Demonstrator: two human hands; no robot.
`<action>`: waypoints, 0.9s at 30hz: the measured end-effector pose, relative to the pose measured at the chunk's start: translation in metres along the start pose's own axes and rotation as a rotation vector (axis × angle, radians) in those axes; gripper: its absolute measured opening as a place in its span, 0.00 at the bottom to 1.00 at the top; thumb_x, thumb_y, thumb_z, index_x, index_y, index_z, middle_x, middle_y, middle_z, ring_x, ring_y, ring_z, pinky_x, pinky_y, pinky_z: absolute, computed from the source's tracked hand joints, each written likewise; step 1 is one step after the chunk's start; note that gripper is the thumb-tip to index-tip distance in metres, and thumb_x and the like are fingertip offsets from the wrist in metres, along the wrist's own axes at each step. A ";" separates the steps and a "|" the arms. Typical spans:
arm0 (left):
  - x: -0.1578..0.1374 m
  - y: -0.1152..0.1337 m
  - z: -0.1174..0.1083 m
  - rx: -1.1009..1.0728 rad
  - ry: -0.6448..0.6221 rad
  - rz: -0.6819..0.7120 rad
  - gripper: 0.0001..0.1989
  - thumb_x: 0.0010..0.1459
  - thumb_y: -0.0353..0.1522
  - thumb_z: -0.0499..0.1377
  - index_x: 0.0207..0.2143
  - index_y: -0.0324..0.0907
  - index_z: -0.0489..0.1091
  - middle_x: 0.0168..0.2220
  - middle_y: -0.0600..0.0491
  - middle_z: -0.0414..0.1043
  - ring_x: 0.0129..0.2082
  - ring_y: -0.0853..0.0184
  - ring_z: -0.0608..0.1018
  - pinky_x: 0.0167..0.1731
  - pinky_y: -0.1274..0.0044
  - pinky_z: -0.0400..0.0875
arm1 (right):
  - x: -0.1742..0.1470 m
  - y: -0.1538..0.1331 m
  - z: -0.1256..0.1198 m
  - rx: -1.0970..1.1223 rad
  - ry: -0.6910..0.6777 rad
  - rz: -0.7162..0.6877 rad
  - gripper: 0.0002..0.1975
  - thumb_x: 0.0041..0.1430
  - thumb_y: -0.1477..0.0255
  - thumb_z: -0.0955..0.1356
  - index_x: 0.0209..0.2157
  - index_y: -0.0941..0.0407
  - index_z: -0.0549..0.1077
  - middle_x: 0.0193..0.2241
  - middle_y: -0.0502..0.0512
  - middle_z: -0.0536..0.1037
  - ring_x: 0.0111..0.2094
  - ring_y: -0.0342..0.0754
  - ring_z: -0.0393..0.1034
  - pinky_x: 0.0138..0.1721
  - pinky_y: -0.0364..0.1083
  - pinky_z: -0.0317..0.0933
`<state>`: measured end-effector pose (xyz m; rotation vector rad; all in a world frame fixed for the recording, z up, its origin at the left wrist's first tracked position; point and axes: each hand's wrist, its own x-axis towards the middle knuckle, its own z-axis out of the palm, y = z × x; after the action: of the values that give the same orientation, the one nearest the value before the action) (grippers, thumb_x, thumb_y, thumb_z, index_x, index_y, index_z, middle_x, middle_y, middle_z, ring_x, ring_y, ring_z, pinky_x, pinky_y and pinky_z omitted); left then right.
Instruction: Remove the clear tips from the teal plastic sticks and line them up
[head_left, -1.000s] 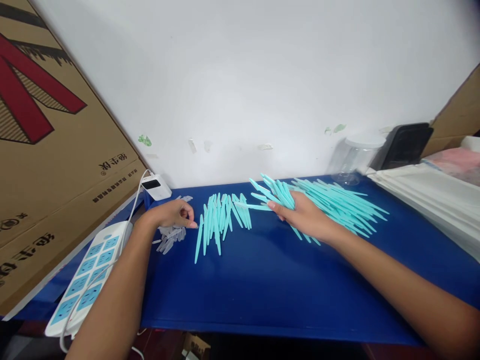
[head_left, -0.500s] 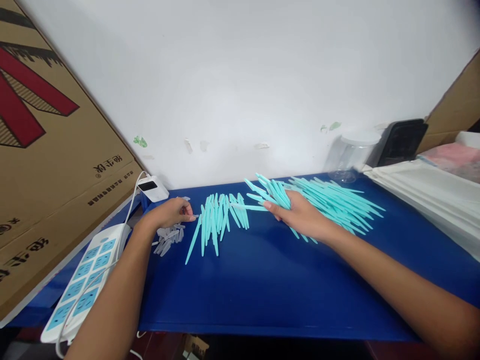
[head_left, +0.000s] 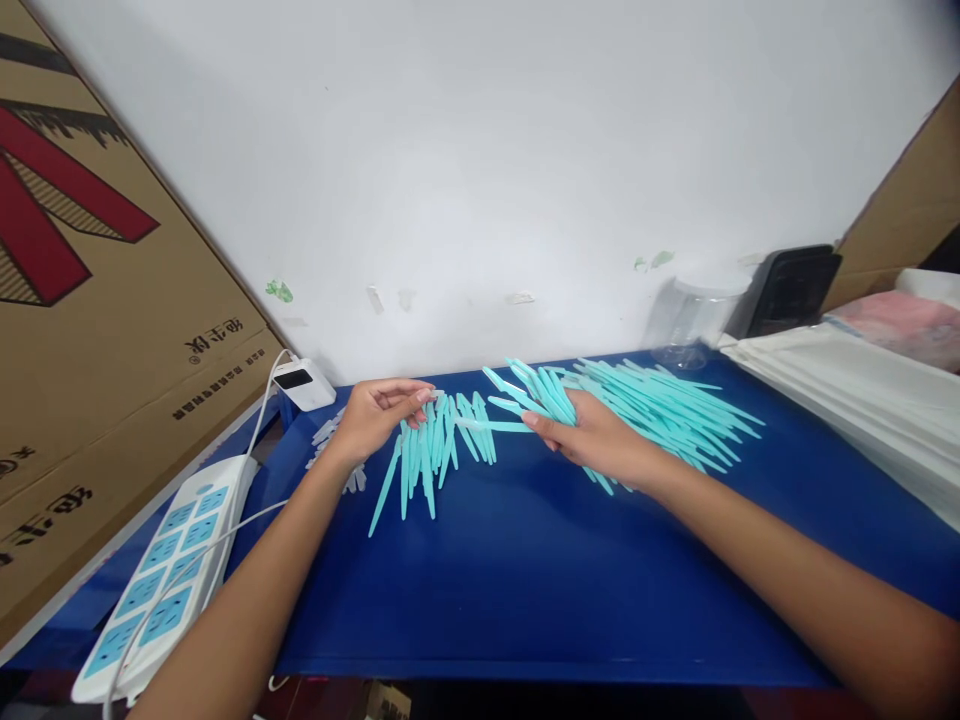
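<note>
My right hand (head_left: 600, 435) is wrapped round a bunch of teal eyebrow razors (head_left: 551, 395), fanned toward the back. One razor (head_left: 499, 427) sticks out to the left between thumb and finger. My left hand (head_left: 386, 412) pinches a small translucent cap (head_left: 438, 394), just left of that razor's tip and apart from it. Beneath my left fingertips lies a row of teal razors (head_left: 427, 450) with clear caps at their far ends. Loose translucent caps (head_left: 354, 478) are partly hidden behind my left wrist. A large pile of teal razors (head_left: 675, 410) spreads behind my right hand.
A white power strip (head_left: 169, 575) with a cable lies at the left, near a small white device (head_left: 304, 383). A printed cardboard box (head_left: 112, 330) stands along the left side. At the back right are a clear jar (head_left: 697, 320), a black object (head_left: 791, 290) and white sheets (head_left: 840, 390).
My left hand has moved right from the loose caps with a cap in its fingers, toward the razor held out by my right hand. My right hand has barely moved.
</note>
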<state>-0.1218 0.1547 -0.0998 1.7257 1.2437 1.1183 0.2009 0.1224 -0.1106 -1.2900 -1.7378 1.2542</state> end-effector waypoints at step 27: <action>-0.017 0.017 0.034 0.069 -0.127 0.082 0.16 0.56 0.43 0.71 0.40 0.42 0.85 0.38 0.45 0.84 0.38 0.58 0.83 0.37 0.70 0.78 | -0.001 0.000 0.008 -0.001 -0.204 -0.102 0.23 0.63 0.48 0.69 0.29 0.55 0.70 0.24 0.47 0.72 0.22 0.42 0.60 0.24 0.43 0.54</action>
<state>-0.0873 0.1313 -0.1011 1.8843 1.1546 1.0058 0.1944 0.1185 -0.1135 -1.0898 -1.9198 1.3648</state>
